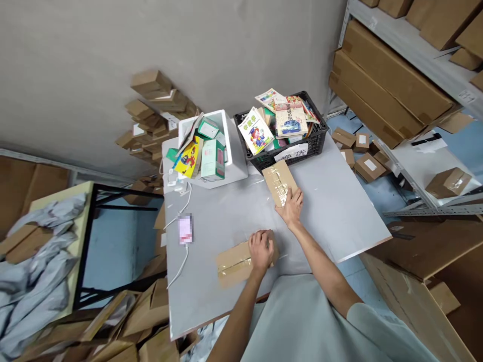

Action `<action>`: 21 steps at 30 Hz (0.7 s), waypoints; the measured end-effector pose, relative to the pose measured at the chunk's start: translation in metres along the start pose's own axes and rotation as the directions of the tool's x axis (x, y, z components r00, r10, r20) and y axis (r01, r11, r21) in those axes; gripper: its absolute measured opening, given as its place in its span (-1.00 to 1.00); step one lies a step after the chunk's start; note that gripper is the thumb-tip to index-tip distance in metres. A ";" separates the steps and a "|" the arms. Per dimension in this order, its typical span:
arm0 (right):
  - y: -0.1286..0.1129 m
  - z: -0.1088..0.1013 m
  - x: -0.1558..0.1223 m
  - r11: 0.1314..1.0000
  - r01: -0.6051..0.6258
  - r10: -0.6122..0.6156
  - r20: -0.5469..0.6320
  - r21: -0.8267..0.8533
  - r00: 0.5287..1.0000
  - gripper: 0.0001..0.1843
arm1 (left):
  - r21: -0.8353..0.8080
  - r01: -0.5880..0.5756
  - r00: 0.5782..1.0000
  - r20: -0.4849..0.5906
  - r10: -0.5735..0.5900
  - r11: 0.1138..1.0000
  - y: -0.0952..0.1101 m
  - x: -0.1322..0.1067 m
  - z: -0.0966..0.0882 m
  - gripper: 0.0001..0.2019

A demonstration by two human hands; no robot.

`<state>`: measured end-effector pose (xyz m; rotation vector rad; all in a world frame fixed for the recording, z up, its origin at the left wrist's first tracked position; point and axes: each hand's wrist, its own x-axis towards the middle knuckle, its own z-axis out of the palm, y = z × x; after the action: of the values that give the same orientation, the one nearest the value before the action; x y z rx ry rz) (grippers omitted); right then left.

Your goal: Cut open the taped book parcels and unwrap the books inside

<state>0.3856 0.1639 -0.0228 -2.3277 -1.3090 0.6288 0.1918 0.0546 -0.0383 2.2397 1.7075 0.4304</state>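
Observation:
Two flat cardboard parcels wrapped in clear tape lie on a grey table (339, 211). My left hand (261, 250) rests on the right end of the near parcel (232, 263), its fingers curled over the cardboard edge. My right hand (291, 206) reaches farther out and lies flat, fingers spread, on the near end of the far parcel (277, 181), which sits just in front of a black crate.
A black crate (302, 146) of books and a white foam box (234, 166) of small cartons stand at the table's back. A phone (185, 229) on a white cable lies at left. Cardboard boxes crowd the floor, the wall pile and the shelving (407, 55) at right.

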 end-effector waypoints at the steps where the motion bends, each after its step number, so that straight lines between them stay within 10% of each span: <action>1: -0.009 0.004 0.000 1.000 -0.001 0.001 0.011 0.002 1.000 0.26 | 0.001 0.006 1.000 0.004 -0.006 1.000 0.000 0.000 0.000 -0.64; 8: -0.045 0.026 0.011 0.997 -0.023 0.021 0.016 0.072 1.000 0.32 | 0.002 0.027 1.000 0.012 -0.027 1.000 0.004 -0.001 -0.002 -0.63; 21: -0.010 0.029 0.003 0.988 0.102 -0.099 -0.036 0.117 0.994 0.24 | -0.060 0.013 0.999 -0.037 -0.015 0.998 0.010 0.000 0.002 -0.63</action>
<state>0.3639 0.1748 -0.0415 -2.1534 -1.3289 0.6197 0.2011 0.0517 -0.0363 2.1900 1.7047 0.5164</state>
